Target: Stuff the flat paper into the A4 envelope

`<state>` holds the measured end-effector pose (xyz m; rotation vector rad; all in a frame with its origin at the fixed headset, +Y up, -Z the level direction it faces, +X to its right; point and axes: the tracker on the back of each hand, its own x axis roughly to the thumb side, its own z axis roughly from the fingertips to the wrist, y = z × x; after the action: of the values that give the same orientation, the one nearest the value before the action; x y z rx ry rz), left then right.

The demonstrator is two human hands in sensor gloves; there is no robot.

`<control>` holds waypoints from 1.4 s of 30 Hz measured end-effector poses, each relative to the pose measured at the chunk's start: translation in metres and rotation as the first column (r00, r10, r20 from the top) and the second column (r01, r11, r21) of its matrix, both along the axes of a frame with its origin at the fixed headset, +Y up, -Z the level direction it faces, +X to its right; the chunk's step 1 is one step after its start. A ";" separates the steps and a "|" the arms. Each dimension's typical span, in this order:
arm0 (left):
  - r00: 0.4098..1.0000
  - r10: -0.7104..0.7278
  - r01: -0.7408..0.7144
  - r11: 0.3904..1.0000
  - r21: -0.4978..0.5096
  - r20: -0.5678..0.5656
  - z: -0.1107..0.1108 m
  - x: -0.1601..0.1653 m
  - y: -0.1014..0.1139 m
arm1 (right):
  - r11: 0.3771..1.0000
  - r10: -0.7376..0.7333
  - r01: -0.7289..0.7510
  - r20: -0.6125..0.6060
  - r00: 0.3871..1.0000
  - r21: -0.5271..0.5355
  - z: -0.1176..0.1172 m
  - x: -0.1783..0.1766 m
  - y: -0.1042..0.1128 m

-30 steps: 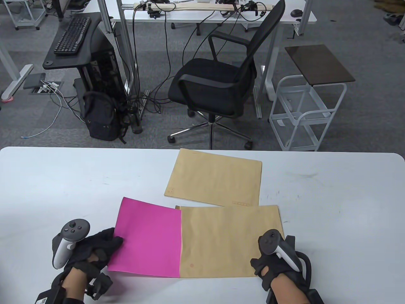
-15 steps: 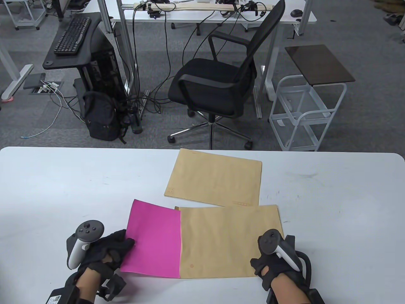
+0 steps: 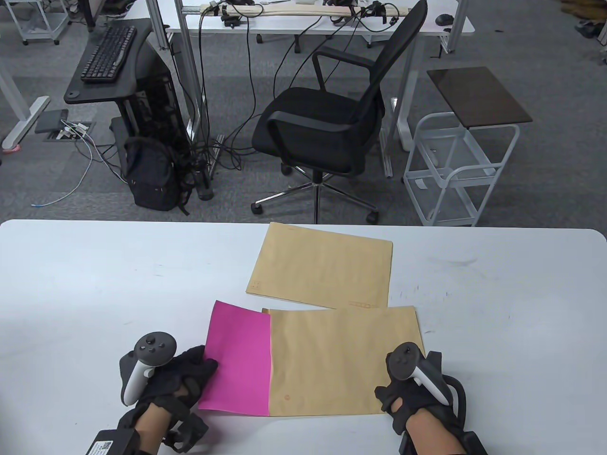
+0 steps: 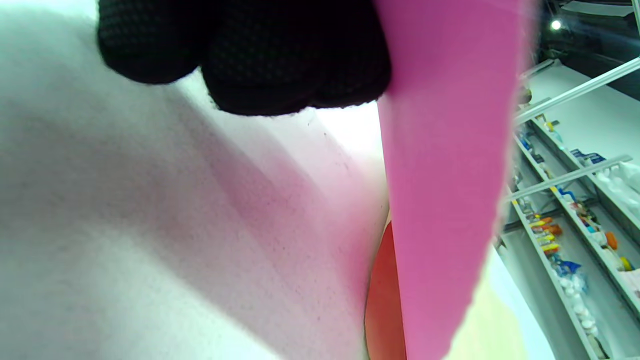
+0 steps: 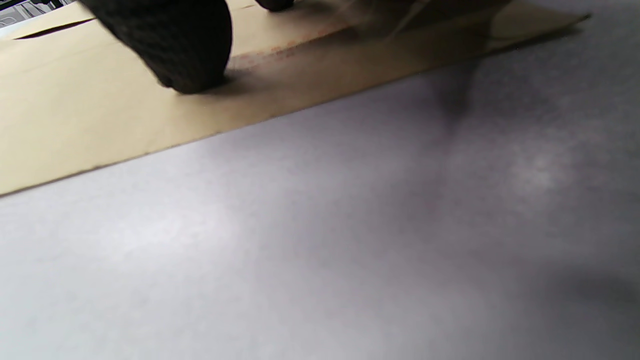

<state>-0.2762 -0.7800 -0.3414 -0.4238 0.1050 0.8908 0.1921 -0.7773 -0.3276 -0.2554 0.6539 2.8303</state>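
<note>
A pink sheet of paper (image 3: pixel 239 362) lies partly inside a brown A4 envelope (image 3: pixel 344 360) on the white table (image 3: pixel 95 284); only its left part sticks out of the envelope's left opening. My left hand (image 3: pixel 189 374) grips the sheet's left edge, and the left wrist view shows the fingers (image 4: pixel 280 55) on the pink paper (image 4: pixel 445 200). My right hand (image 3: pixel 403 391) presses on the envelope's near right corner, with a fingertip (image 5: pixel 175 45) on the envelope (image 5: pixel 75 125) in the right wrist view.
A second brown envelope (image 3: pixel 322 268) lies flat just behind the first. Beyond the table's far edge stand a black office chair (image 3: pixel 327 123), a white trolley (image 3: pixel 460 170) and a black backpack (image 3: pixel 151 175).
My left hand has moved right with the pink sheet, and more of the sheet has slid into the envelope. My right hand and the envelope have stayed still.
</note>
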 end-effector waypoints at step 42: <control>0.995 -0.094 0.098 0.990 -0.100 0.045 -0.013 0.040 -0.006 | 1.000 -0.010 0.010 -0.021 1.000 -0.008 -0.004 -0.001 0.000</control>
<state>-0.2361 -0.7864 -0.3539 -0.5277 0.1338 0.7844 0.1912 -0.7768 -0.3314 -0.2231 0.6694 2.8249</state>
